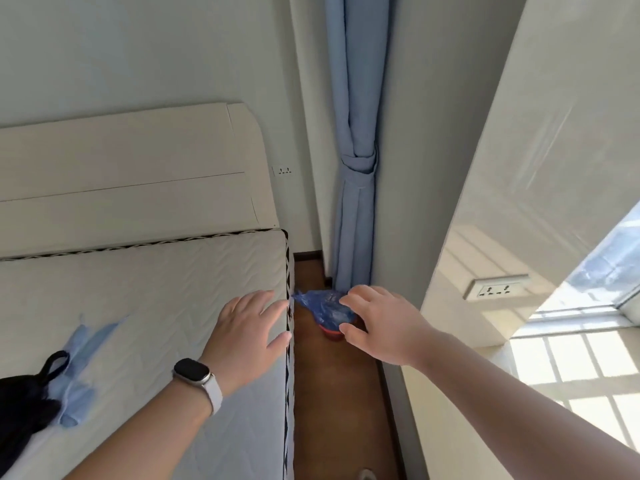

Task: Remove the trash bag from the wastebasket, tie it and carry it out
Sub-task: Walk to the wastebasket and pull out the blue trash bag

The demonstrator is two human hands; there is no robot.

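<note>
Both hands, left (pixel 247 329) and right (pixel 375 323), reach spread and empty toward the bag (pixel 323 308) lining the bin (pixel 331 332) beside the bed (pixel 156 299).

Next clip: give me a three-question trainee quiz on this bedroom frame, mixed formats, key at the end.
1. True or false: the blue trash bag has been lifted out of the red wastebasket.
2. Which wrist carries the watch?
3. The wastebasket stands: A) on the mattress; B) on the floor between bed and wall; C) on the window ledge.

Key: 1 false, it is still in the basket. 2 the left hand side; the right hand side is bare. 3 B.
</note>
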